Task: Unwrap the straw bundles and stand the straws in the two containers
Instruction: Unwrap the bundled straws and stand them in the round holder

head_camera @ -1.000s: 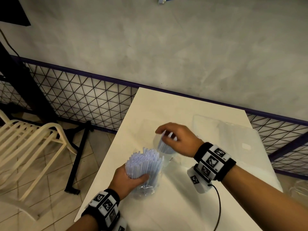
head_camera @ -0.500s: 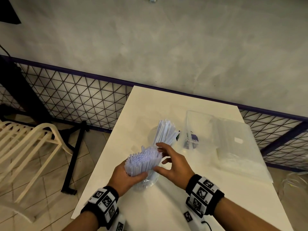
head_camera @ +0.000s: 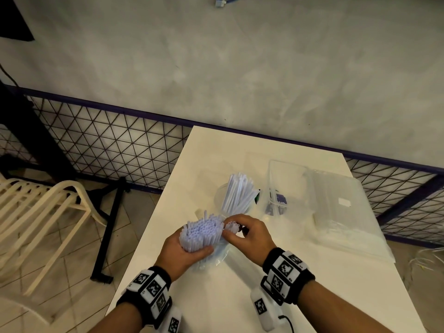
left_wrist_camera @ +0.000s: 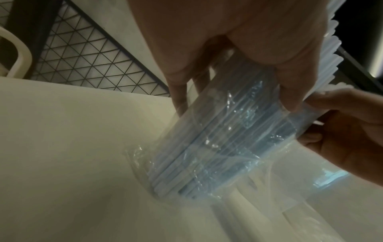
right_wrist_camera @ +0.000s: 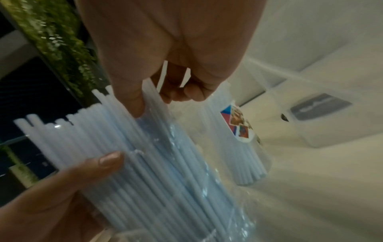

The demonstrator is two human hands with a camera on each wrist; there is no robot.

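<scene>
My left hand grips a thick bundle of pale blue straws that stands upright on the white table, its lower half still in clear wrap. My right hand pinches a small clump of straws at the bundle's right side, thumb and fingers curled round them. Behind the bundle a clear round container holds several straws that lean to the right. A second clear container stands to its right, and what it holds is unclear.
A clear bag of more wrapped straws lies at the table's right. A black mesh fence runs behind the table. A cream plastic chair and a black stand are on the floor to the left.
My right hand left the round container, where it put straws a second ago, and came back to the bundle, where it now pinches a new clump. The left hand kept its grip.
</scene>
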